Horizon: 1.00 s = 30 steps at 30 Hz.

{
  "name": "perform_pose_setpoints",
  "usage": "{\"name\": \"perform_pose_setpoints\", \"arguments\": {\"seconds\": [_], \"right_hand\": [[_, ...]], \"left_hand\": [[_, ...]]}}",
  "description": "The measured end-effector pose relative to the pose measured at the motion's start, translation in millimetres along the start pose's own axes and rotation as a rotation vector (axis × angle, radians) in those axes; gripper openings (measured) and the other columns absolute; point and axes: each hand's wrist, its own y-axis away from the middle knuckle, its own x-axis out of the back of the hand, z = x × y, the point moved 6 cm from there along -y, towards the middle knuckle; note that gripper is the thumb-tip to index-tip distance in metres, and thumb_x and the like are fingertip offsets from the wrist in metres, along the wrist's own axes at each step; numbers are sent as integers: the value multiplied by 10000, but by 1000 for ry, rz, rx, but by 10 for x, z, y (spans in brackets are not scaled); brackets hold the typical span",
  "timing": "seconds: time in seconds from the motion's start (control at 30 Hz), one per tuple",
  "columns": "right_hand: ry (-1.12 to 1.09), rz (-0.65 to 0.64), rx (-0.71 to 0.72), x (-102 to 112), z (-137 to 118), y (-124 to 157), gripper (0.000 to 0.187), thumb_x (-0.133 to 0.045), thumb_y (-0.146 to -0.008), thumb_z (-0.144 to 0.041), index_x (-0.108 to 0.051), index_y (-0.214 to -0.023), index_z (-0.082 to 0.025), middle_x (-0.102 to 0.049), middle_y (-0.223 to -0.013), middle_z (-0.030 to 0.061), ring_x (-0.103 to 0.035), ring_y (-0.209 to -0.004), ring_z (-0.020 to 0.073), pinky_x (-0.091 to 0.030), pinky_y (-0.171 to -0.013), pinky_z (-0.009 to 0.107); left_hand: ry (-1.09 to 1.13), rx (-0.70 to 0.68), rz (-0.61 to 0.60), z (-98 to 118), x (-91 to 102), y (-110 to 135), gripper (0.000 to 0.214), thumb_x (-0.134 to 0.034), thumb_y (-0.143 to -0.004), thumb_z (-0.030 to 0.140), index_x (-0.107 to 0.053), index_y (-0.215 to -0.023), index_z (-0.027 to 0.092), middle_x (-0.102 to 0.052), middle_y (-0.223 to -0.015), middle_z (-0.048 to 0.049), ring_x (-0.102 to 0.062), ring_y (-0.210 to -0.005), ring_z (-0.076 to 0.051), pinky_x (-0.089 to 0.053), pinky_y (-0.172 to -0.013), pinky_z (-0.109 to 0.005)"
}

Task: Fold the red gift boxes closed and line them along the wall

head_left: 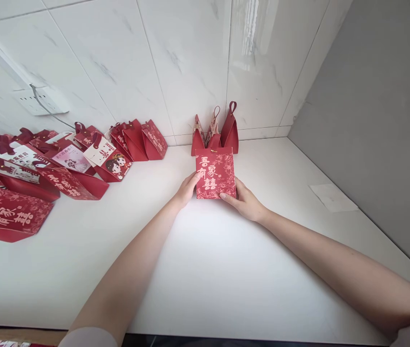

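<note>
Between my two hands stands a red gift box (215,176) with pink characters and flower line drawings on its front and a red ribbon loop on top. My left hand (187,189) grips its left side, thumb on the front edge. On the right, my right hand (244,198) closes round the lower corner, thumb across the front. The fingers behind the box are hidden. Directly behind it, three peaked gift boxes (231,132) with ribbon loops stand in a row against the wall.
Many similar red and white gift boxes (69,185) crowd the left of the white table (197,270). Behind them a cable runs from a wall socket (40,101). A white paper sheet (333,197) lies at the right, beside a grey panel (378,120).
</note>
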Motion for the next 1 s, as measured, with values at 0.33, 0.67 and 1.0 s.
{"name": "perform_pose_setpoints", "arguments": {"seconds": [0.33,0.67,1.0], "right_hand": [[8,21,37,7,-53,11,609,-650,-861,-477,-431,-1400,-297,-510,-1406,90,-476,-1309,291,-410,-1092,502],[-147,404,213,178,-460,198,350,-652,-885,-347,-489,-1183,-263,-607,-1173,77,-625,-992,207,-508,-906,401],[-216,371,112,229,-635,215,205,-584,-919,-437,-600,-882,-236,-635,-799,6,-588,-697,161,-489,-659,310]], "left_hand": [[13,-35,51,78,-3,29,461,-590,-869,518,-643,-1182,183,-669,-1237,-88,-609,-1157,-277,-459,-998,-395],[-290,-230,-47,880,-318,175,246,-711,-802,403,-712,-839,160,-702,-829,-39,-651,-792,-167,-496,-722,-258],[-211,-229,6,751,-706,333,292,-661,-834,451,-684,-764,168,-664,-703,-18,-597,-651,-138,-472,-614,-253]]}}
